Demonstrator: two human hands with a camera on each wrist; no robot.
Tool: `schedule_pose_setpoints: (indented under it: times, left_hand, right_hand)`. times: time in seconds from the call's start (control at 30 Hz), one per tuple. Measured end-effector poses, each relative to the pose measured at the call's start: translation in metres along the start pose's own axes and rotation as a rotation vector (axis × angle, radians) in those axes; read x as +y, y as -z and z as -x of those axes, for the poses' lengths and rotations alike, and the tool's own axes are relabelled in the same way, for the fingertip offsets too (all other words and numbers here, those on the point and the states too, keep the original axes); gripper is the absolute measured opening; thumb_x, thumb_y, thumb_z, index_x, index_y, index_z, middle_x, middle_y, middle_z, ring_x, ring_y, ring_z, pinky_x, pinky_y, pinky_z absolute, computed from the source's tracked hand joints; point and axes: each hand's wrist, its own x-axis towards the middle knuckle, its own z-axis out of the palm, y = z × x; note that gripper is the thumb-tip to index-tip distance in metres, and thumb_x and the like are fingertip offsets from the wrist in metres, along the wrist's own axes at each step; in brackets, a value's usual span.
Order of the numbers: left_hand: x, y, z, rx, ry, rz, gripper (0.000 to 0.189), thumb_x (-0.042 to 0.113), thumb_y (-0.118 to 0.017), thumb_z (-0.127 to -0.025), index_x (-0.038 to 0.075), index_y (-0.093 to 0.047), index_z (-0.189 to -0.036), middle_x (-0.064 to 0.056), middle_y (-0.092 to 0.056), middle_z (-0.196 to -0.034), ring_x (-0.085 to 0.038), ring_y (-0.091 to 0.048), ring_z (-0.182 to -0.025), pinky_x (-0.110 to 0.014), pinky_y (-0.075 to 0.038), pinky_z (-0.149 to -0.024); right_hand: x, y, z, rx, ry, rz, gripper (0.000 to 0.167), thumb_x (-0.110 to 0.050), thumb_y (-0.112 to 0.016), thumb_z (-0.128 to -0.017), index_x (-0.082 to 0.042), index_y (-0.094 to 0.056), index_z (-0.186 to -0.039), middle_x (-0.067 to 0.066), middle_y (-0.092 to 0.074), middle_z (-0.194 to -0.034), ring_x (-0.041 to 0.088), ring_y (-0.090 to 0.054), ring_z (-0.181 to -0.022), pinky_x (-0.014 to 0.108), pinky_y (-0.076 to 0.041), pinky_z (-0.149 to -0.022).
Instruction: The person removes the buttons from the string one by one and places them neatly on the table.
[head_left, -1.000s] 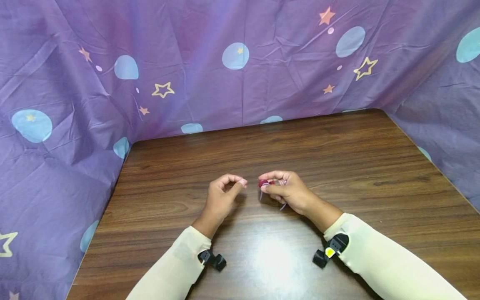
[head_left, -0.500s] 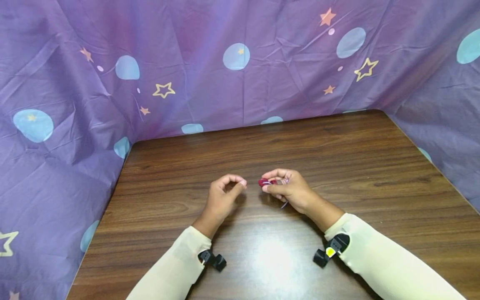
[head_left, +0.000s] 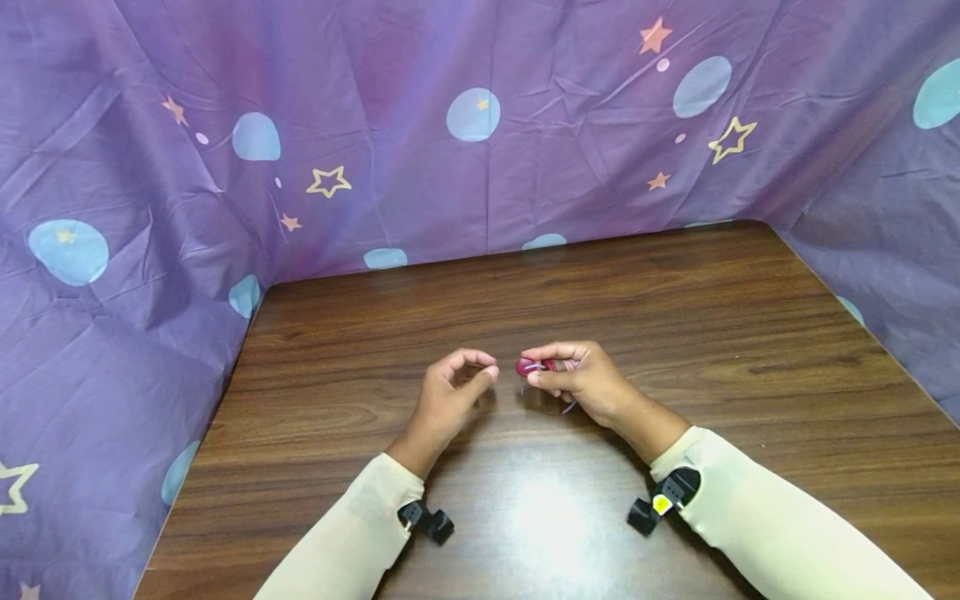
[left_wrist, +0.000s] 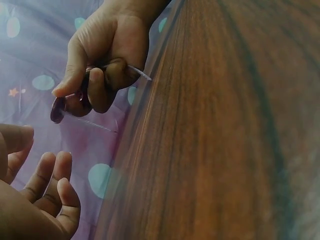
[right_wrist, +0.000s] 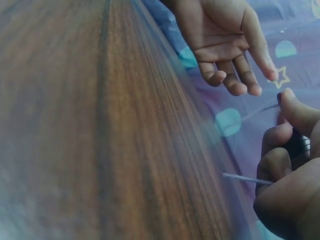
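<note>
My right hand (head_left: 581,375) grips a small dark-red piece (head_left: 525,367) with a thin pale purple cord (head_left: 572,407) about it. The piece's exact kind is unclear, since the fingers cover much of it. In the left wrist view, one cord end (left_wrist: 141,72) pokes out by the curled lower fingers; a second length (left_wrist: 92,122) trails from the red tip. Just to the left, my left hand (head_left: 450,387) hovers above the table, thumb and fingertips near each other. The right wrist view shows that hand (right_wrist: 225,47) with loosely bent fingers and nothing between them.
Both hands are over a brown wood-grain table (head_left: 360,317), with a bright glare near its front. A purple curtain (head_left: 405,125) with stars and blue dots hangs behind and at the sides. Black wrist cameras (head_left: 426,522) sit on both sleeves.
The red piece has turned a little in my right fingers, and the cord hanging from its tip shows less. My left hand has shifted slightly right, its fingertips a bit lower.
</note>
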Motion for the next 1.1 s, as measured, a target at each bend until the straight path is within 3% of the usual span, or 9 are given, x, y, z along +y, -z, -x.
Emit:
schedule_pose_setpoints:
  times: [0.2, 0.37, 0.5, 0.73, 0.9, 1.1]
  left_hand:
    - [0.0017, -0.0007, 0.0009, -0.035, -0.022, -0.028, 0.023, -0.001, -0.076, -0.096, -0.01, -0.074, -0.118, -0.03, -0.075, -0.111, -0.005, -0.066, -0.084, -0.02, -0.054, -0.073]
    - [0.0025, -0.0007, 0.0013, -0.056, -0.031, -0.056, 0.031, 0.0, -0.077, -0.096, -0.008, -0.074, -0.125, -0.032, -0.074, -0.117, -0.008, -0.068, -0.094, -0.02, -0.055, -0.085]
    - [0.0003, -0.0008, 0.0016, -0.082, -0.018, -0.058, 0.039, -0.001, -0.079, -0.094, -0.009, -0.071, -0.131, -0.033, -0.072, -0.12, -0.016, -0.07, -0.1, -0.019, -0.055, -0.085]
    - [-0.002, -0.0018, 0.0011, -0.109, -0.038, -0.059, 0.045, -0.006, -0.08, -0.092, -0.012, -0.068, -0.135, -0.035, -0.07, -0.122, -0.048, -0.069, -0.113, -0.017, -0.055, -0.085]
    - [-0.0014, -0.002, 0.0022, -0.128, -0.051, -0.075, 0.044, -0.005, -0.081, -0.092, -0.011, -0.069, -0.135, -0.035, -0.069, -0.123, -0.046, -0.07, -0.115, -0.019, -0.057, -0.088]
    - [-0.0012, -0.0021, 0.0027, -0.141, -0.044, -0.108, 0.044, -0.001, -0.082, -0.092, -0.007, -0.071, -0.135, -0.031, -0.07, -0.13, -0.046, -0.07, -0.117, -0.021, -0.057, -0.09]
  right_hand:
    - [0.0002, 0.0012, -0.0005, 0.0, 0.009, 0.009, 0.035, 0.005, -0.08, -0.091, -0.021, -0.085, -0.114, -0.009, -0.079, -0.08, 0.004, -0.056, -0.055, 0.02, -0.046, -0.048]
    - [-0.0006, 0.0016, -0.0005, -0.003, 0.001, 0.012, 0.034, 0.001, -0.083, -0.09, -0.009, -0.082, -0.122, -0.005, -0.081, -0.082, 0.005, -0.057, -0.056, 0.021, -0.047, -0.049]
    - [-0.0009, 0.0014, 0.0, -0.004, -0.017, 0.005, 0.032, 0.0, -0.086, -0.088, -0.014, -0.084, -0.117, -0.004, -0.083, -0.088, 0.006, -0.059, -0.056, 0.021, -0.047, -0.05]
    - [-0.0013, 0.0006, 0.0003, -0.019, -0.023, 0.0, 0.033, 0.005, -0.082, -0.088, -0.02, -0.085, -0.11, -0.004, -0.084, -0.09, 0.009, -0.065, -0.059, 0.022, -0.05, -0.051]
    - [-0.002, -0.0003, 0.0017, -0.028, -0.027, 0.023, 0.031, 0.004, -0.082, -0.09, -0.022, -0.084, -0.107, -0.005, -0.083, -0.088, 0.007, -0.063, -0.059, 0.022, -0.048, -0.051]
    - [-0.0045, -0.0029, 0.0036, -0.047, -0.018, 0.052, 0.026, 0.005, -0.078, -0.093, -0.009, -0.081, -0.114, -0.007, -0.076, -0.075, 0.005, -0.06, -0.058, 0.021, -0.045, -0.051]
